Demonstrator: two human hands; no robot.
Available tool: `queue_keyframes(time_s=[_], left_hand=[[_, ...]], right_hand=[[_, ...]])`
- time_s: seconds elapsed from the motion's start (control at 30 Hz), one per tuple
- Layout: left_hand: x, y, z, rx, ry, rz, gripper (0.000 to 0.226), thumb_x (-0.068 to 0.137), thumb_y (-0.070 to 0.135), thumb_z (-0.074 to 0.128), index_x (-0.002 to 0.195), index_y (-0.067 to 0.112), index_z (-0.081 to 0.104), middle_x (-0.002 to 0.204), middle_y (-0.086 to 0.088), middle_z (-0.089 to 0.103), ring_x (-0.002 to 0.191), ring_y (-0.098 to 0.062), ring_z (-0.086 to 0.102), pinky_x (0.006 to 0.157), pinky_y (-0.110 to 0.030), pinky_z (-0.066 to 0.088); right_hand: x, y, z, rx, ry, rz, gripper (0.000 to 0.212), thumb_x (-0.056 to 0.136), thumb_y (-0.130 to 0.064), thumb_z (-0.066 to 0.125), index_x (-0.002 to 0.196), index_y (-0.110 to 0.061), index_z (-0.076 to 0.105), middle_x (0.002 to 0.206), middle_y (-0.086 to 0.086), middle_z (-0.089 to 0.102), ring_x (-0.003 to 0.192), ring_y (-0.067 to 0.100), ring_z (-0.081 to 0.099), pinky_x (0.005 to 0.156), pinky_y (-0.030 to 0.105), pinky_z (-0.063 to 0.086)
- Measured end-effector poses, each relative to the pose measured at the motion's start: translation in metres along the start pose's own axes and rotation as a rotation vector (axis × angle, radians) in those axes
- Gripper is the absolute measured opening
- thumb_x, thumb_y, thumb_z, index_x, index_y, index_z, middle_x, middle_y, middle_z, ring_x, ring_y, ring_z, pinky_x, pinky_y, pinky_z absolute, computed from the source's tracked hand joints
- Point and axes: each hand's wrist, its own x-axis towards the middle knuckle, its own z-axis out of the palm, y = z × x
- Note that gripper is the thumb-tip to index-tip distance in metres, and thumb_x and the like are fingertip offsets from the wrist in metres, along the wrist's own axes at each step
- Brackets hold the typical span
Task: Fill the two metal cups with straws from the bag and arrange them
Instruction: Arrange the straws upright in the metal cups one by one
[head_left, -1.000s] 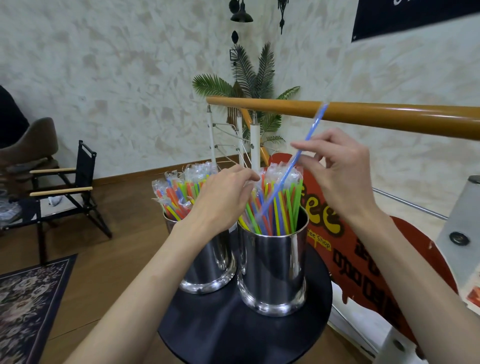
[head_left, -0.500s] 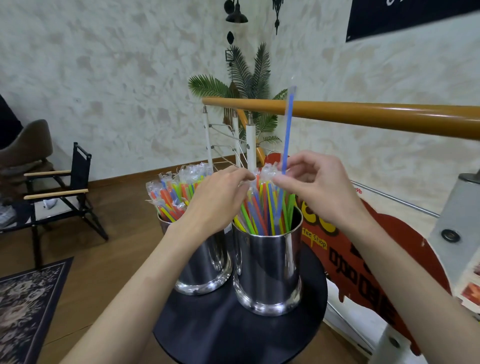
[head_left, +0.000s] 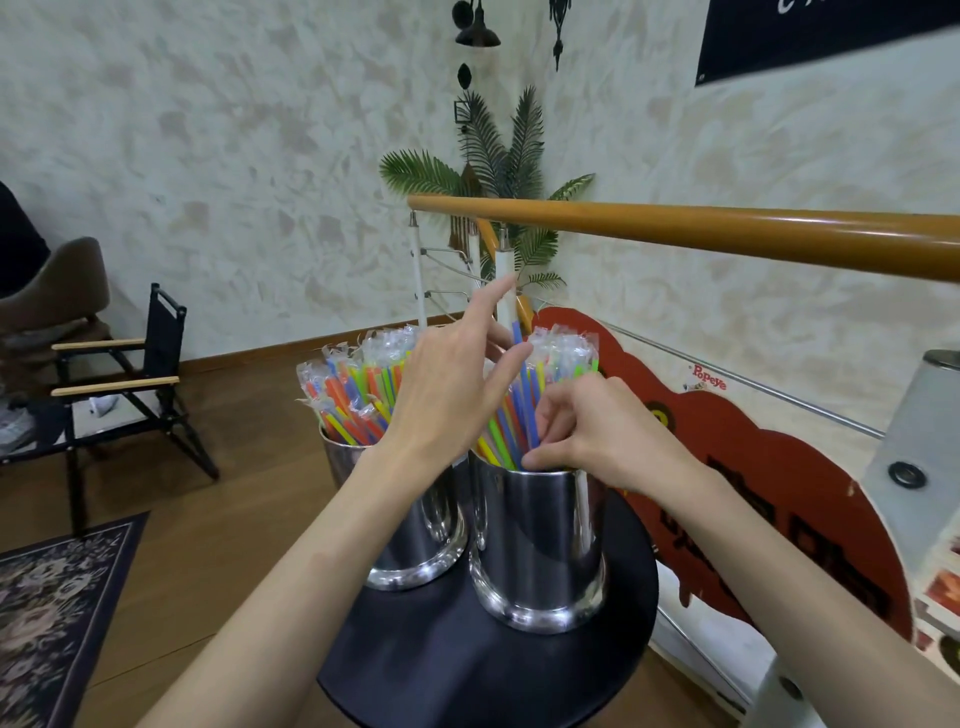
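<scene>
Right hand (head_left: 602, 436) pinches straws (head_left: 519, 410) in the near metal cup (head_left: 540, 540); left hand (head_left: 447, 395) hovers above, fingers spread apart.

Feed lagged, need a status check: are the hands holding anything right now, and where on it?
Right hand pinches a blue straw low on its shaft, just above the right cup's rim. Left hand holds nothing, fingers spread over the straws.
</scene>
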Motion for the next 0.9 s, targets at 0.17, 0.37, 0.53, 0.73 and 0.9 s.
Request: queue_keyframes(time_s=[0.17,0.37,0.53,0.73,0.9], left_hand=[[-0.001,-0.004,0.001,0.082,-0.056,-0.002,0.033,0.095,0.027,0.066,0.128,0.021,0.06,0.084,0.017,0.062,0.082,-0.008,0.065,0.084,-0.044,0.055],[-0.004,-0.01,0.004,0.203,-0.149,-0.037,0.019,0.094,0.041,0.062,0.096,0.026,0.072,0.102,0.006,0.056,0.099,-0.016,0.054,0.092,-0.044,0.045],[-0.008,-0.003,0.015,0.292,-0.214,-0.068,0.049,0.085,0.073,0.046,0.097,0.027,0.061,0.105,0.007,0.053,0.099,-0.017,0.051,0.084,-0.034,0.038],[-0.01,0.005,0.024,0.326,-0.248,-0.059,0.055,0.084,0.07,0.061,0.112,0.025,0.047,0.106,0.013,0.047,0.084,-0.009,0.043,0.076,-0.026,0.032],[-0.011,0.007,0.025,0.311,-0.266,-0.032,0.056,0.085,0.07,0.059,0.116,0.024,0.051,0.111,0.013,0.049,0.081,-0.009,0.039,0.075,-0.024,0.029]], right_hand=[[0.002,0.009,-0.026,0.028,0.045,0.028,0.024,0.075,-0.045,0.086,0.076,-0.024,0.074,0.07,-0.008,0.074,0.067,-0.002,0.068,0.063,0.019,0.05],[0.003,0.032,-0.051,0.053,0.233,0.102,0.022,0.083,-0.028,0.083,0.08,-0.024,0.061,0.081,-0.004,0.069,0.077,0.016,0.066,0.064,0.032,0.049],[0.01,0.049,-0.036,0.22,0.185,0.145,0.037,0.085,-0.019,0.078,0.11,-0.019,0.051,0.117,-0.004,0.065,0.096,0.016,0.067,0.08,0.035,0.055],[0.014,0.06,-0.025,0.357,-0.036,0.064,0.062,0.083,-0.008,0.08,0.13,-0.026,0.044,0.125,-0.003,0.07,0.104,0.011,0.07,0.093,0.039,0.057],[0.012,0.063,-0.029,0.296,-0.033,0.028,0.06,0.077,-0.021,0.085,0.126,-0.028,0.049,0.114,-0.006,0.074,0.098,0.014,0.072,0.093,0.048,0.057]])
